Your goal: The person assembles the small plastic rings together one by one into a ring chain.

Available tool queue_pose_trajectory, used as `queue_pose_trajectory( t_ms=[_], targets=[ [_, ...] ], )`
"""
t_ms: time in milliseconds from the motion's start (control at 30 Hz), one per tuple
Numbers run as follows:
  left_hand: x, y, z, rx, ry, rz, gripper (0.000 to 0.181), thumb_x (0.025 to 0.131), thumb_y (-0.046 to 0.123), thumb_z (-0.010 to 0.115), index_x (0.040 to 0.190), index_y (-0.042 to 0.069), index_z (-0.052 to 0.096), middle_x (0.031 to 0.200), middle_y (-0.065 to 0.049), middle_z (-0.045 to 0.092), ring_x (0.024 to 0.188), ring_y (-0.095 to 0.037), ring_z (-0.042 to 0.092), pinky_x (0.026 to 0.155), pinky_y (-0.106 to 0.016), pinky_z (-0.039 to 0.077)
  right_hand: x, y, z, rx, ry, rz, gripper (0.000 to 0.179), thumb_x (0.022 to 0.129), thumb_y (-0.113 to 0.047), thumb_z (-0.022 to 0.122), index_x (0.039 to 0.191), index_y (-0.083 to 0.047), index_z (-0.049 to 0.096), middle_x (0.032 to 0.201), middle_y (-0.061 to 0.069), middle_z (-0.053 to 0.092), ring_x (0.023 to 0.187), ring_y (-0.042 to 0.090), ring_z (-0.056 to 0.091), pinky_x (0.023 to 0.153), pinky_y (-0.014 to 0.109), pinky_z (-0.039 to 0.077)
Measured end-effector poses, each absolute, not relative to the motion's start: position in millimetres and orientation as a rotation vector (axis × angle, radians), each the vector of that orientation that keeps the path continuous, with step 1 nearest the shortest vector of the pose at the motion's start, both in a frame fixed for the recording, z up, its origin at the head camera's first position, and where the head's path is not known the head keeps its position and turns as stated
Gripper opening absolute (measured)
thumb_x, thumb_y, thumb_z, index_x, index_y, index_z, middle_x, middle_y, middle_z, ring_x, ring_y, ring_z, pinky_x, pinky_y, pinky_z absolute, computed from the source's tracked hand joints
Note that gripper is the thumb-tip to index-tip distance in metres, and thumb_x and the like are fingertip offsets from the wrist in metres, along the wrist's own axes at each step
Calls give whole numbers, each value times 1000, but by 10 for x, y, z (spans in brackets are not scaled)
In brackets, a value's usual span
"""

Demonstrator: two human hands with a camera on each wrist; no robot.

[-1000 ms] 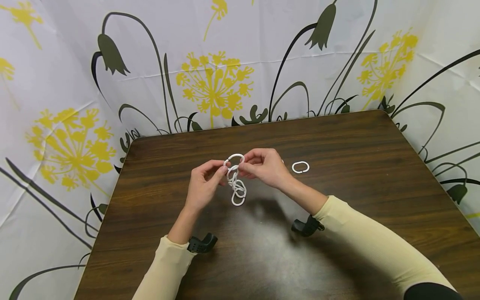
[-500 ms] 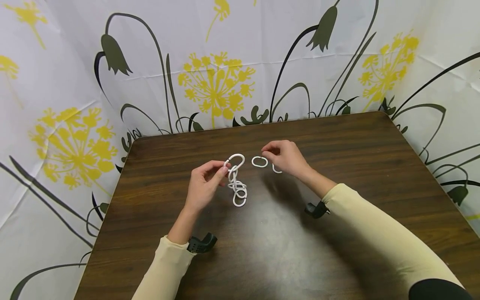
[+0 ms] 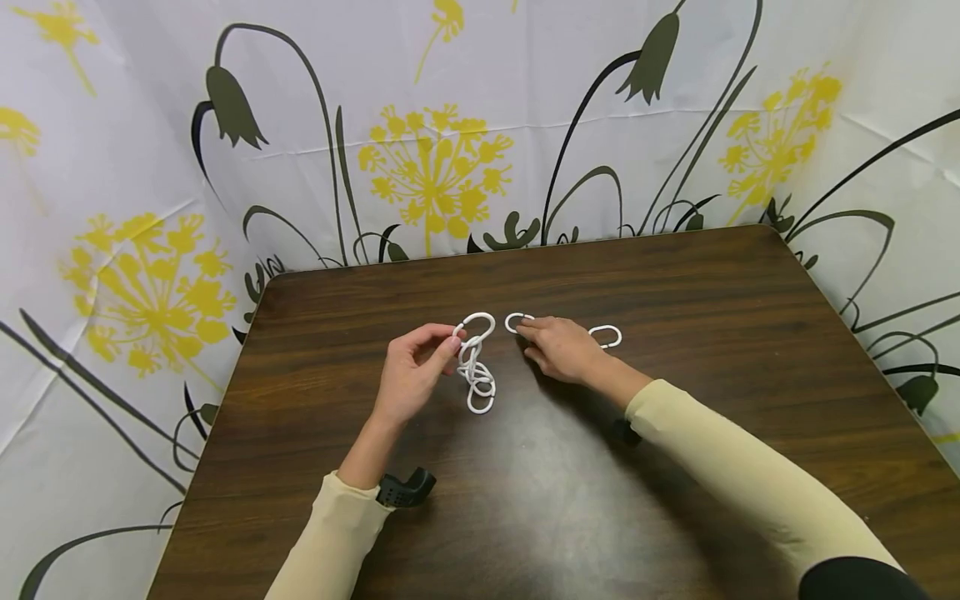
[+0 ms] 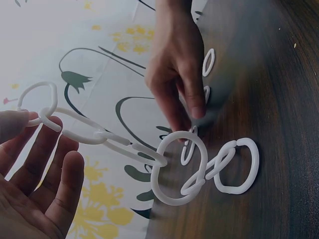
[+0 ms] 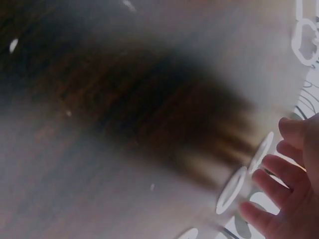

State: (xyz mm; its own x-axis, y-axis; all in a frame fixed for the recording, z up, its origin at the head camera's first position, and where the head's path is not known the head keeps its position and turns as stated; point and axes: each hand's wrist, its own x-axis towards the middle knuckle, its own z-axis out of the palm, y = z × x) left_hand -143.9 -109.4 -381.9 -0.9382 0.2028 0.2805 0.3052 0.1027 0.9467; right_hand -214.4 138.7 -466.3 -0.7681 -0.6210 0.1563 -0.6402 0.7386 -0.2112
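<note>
The left hand [image 3: 407, 375] pinches the end link [image 3: 492, 323] of a white chain [image 4: 159, 161] hanging over the table [image 3: 525, 517], in from its far edge. The right hand [image 3: 565, 350] is at a loose link [image 3: 508, 322], though whether it grips this I cannot tell; another link [image 3: 619, 336] lies toward the right edge.

Table [image 3: 480, 517] in front of fabric backdrop [image 3: 300, 142]. Left hand [image 3: 408, 375] over table, link chain [image 3: 474, 367] at its fingertips, hanging to its right. Right hand [image 3: 567, 350] right of chain. One loose link [image 3: 508, 320] at right fingertips, another loose link [image 3: 619, 337] beyond that hand's right, third [image 4: 208, 93] between them, per left wrist view.
</note>
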Motion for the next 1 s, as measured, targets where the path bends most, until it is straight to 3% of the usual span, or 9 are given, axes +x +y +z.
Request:
queue_pose_trajectory(
  t_ms=[200,433,600,833,1000],
  targets=[
    [-1438,-1079,-3811,-512,-2278,-1994,14,93,-4,63,101,-14,66,99,-30,67,74,-16,61,58,-25,54,-2121,1393,-4716,1034,-2809,367,31,89,-11,68,119,-3,67,110,10,66,100,32,64,87,46,51],
    [-1433,-1088,-3802,-511,-2283,-1985,14,93,-4,62,102,-14,66,99,-27,68,74,-13,61,59,-25,54,-2114,1404,-4721,992,-2778,308,14,84,-10,74,98,-12,75,84,4,58,84,28,59,67,44,51],
    [-1434,-1096,-3794,-517,-2290,-1980,14,93,-3,63,102,-13,66,100,-31,66,74,-15,61,59,-26,54,-2123,1418,-4762,947,-2766,273,3,86,-19,76,88,-18,76,79,0,58,80,24,58,62,42,49],
    [-1433,-1093,-3798,-524,-2302,-1973,14,93,-2,63,102,-13,67,98,-30,67,78,-40,59,59,-29,54,-2097,1399,-4780,922,-2720,297,4,86,-17,72,83,-15,72,79,0,59,79,24,54,61,40,48],
    [-1428,-1105,-3795,-519,-2298,-1963,14,93,-3,62,102,-13,67,99,-30,67,75,-25,62,59,-27,54,-2065,1368,-4689,766,-2768,494,4,90,-17,67,90,-14,70,84,-3,65,80,19,56,62,39,51]
  ],
)
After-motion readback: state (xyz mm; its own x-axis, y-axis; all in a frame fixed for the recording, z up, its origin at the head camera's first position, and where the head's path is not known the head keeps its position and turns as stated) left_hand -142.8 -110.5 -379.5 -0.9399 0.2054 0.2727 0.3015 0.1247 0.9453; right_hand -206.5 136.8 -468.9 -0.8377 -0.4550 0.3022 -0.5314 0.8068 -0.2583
